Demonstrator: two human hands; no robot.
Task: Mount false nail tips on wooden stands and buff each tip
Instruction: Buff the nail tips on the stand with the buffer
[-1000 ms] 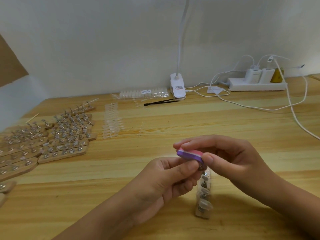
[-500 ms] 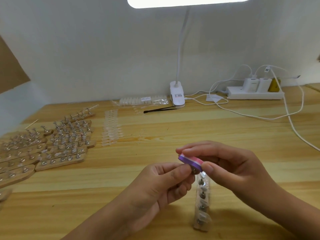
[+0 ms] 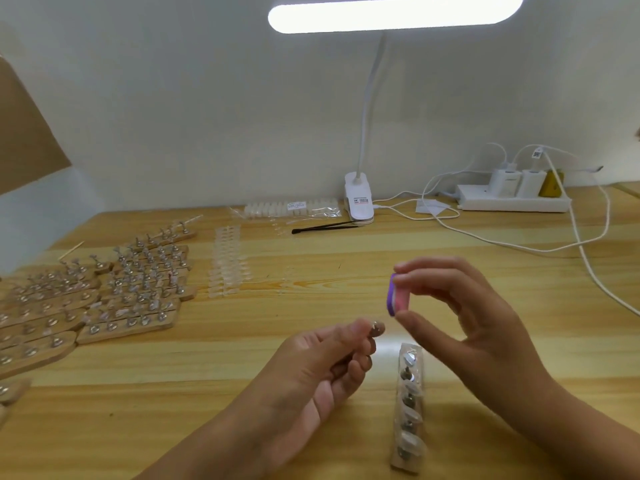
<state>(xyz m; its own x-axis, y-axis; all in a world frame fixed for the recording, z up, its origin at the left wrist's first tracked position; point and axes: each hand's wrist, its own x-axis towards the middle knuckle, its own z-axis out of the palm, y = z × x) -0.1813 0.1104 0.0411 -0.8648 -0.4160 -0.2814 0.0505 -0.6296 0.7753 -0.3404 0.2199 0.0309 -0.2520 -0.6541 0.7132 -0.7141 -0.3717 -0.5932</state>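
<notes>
- Separating: in the head view the right hand (image 3: 474,327) has lifted the small purple-and-pink foam buffing block (image 3: 398,295) up and to the right. Half a second ago it lay flat on the piece held by the left hand (image 3: 322,372). Now there is a clear gap between them.
- The block has also turned from flat to standing on edge, purple face towards the left hand. The right fingers (image 3: 415,268) pinch it, forefingers on top and thumb underneath.
- The left fingers (image 3: 349,336) are curled and pinch a small silver-headed mounting peg (image 3: 376,329) at the fingertips, held above the pale wooden worktop (image 3: 346,258). It is too blurred to tell whether a nail tip sits on it.
- A long wooden stand strip with metal pegs and clear tips (image 3: 408,407) lies on the worktop under the right hand, just right of the left hand. Neither hand touches it.
- My read: the buffing stroke on this piece is finished or paused for a check. The next move is probably another pass or putting the peg back on the strip.
- Far left on the worktop is a batch of filled wooden stand strips (image 3: 131,296), with rows of loose clear nail tips (image 3: 227,265) beside it. Much of the mounting looks done, but I cannot tell which tips are buffed.
- The camera has tilted up, so the white bar desk lamp (image 3: 394,13) is now fully in frame.
</notes>
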